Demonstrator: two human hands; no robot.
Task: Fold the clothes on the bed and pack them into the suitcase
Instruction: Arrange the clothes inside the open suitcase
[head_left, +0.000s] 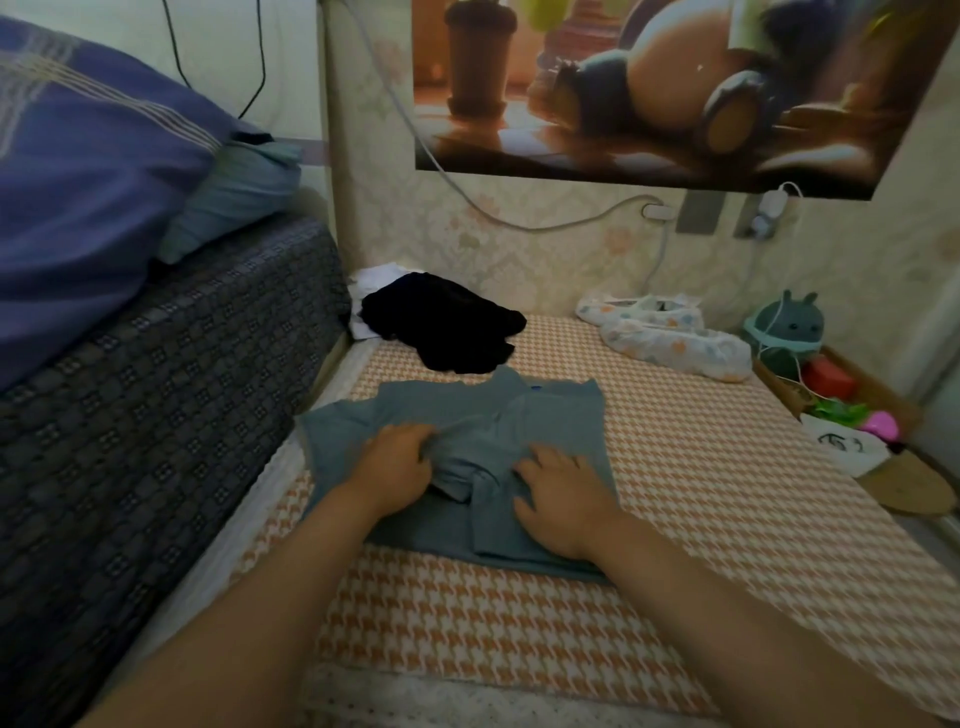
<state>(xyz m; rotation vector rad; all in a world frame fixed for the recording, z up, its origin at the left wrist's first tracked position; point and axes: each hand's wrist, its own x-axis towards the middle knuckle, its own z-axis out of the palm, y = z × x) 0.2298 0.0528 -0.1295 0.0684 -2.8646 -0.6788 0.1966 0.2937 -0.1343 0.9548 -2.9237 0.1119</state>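
A grey-blue T-shirt (550, 415) lies spread on the orange houndstooth bed sheet (701, 493), its sides partly folded inward. My left hand (397, 462) rests on its middle with the fingers curled into a bunched fold of the cloth. My right hand (563, 493) lies flat on the shirt's right part, fingers spread. A crumpled black garment (441, 325) sits farther back on the bed, with a white garment (382, 275) partly under it. No suitcase is in view.
A dark patterned mattress edge (156, 405) with blue pillows (93, 182) rises at the left. Two floral cloth pieces (675, 343) lie at the back right. A plush toy (784, 325), a cardboard box with small items (831, 389) and a white bag (841, 447) line the right edge.
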